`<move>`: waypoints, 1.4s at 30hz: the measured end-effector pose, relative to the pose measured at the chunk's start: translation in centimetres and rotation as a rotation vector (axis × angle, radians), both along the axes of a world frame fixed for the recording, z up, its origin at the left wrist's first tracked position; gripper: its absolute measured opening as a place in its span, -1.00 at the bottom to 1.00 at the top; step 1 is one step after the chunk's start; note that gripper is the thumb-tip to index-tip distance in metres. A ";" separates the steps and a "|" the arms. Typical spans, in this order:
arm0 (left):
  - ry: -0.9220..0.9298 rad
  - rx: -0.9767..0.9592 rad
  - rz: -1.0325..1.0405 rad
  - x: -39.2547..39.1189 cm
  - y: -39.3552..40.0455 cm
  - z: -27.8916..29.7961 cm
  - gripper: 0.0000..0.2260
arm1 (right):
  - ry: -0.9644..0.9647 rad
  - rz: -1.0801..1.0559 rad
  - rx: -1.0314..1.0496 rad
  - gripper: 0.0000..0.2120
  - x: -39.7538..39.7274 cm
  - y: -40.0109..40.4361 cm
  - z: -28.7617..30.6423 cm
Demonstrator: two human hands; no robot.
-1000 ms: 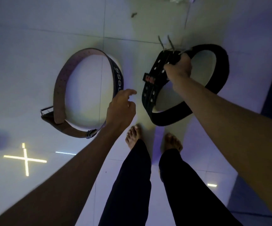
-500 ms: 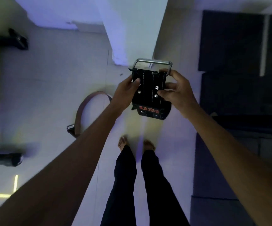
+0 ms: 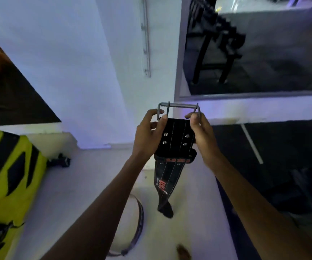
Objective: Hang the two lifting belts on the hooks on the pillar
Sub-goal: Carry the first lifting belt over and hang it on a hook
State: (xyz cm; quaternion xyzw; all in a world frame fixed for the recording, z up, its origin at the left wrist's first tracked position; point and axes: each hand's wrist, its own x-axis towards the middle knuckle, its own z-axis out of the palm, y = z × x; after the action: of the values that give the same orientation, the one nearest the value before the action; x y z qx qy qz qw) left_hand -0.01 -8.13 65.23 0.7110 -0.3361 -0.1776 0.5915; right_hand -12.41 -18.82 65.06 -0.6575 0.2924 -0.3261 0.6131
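Observation:
Both hands hold the black lifting belt (image 3: pixel 175 136) up in front of the white pillar (image 3: pixel 95 72). My left hand (image 3: pixel 147 134) pinches the left side of its metal buckle (image 3: pixel 178 105), and my right hand (image 3: pixel 201 136) grips the right side. The belt's tail with red lettering hangs down below my hands. A vertical metal rail with several hooks (image 3: pixel 146 44) is fixed to the pillar above the buckle. The second belt (image 3: pixel 138 220), brownish, lies curved on the floor by my left forearm, partly hidden.
A yellow and black object (image 3: pixel 7 175) stands at the left. A dark dumbbell (image 3: pixel 60 160) lies at the pillar's base. A mirror (image 3: pixel 254 53) to the right reflects a dark rack. Dark floor matting (image 3: pixel 273 166) lies on the right.
I have raised the black belt and my view has tilted up from the floor to the pillar and its hook rail. Earlier my right hand lifted it off the floor, then my left joined.

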 end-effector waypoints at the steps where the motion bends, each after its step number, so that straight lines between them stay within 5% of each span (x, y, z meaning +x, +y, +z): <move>1: -0.052 -0.013 0.011 -0.1 0.9 1.4 -0.84 | -0.017 -0.036 -0.016 -0.69 0.3 0.8 1.7; 5: -0.206 -0.077 0.058 -0.9 4.5 6.9 -0.86 | -0.057 -0.119 -0.148 -0.75 1.8 4.1 8.2; 12: -0.203 -0.297 0.127 -1.3 6.8 17.1 -0.88 | -0.197 -0.123 -0.344 -0.75 1.8 7.3 18.0; 18: -0.267 -0.457 -0.015 -1.4 7.8 26.3 -0.74 | -0.350 -0.195 -0.360 -0.75 2.0 7.5 27.8; 26: -0.222 -0.623 0.025 -2.0 7.3 37.8 -0.86 | -0.370 0.095 -0.369 -0.68 -0.2 7.1 40.0; 42: -0.233 -0.749 0.159 -3.2 5.8 48.3 -0.93 | -0.575 0.255 -0.449 -0.65 -2.9 6.8 40.2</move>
State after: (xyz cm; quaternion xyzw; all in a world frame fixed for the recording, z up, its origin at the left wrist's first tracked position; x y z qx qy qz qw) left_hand -3.21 -2.30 113.49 0.4853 -0.3862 0.0854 0.7798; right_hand -15.33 -11.98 105.31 -0.6884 -0.0542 -0.4741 0.5463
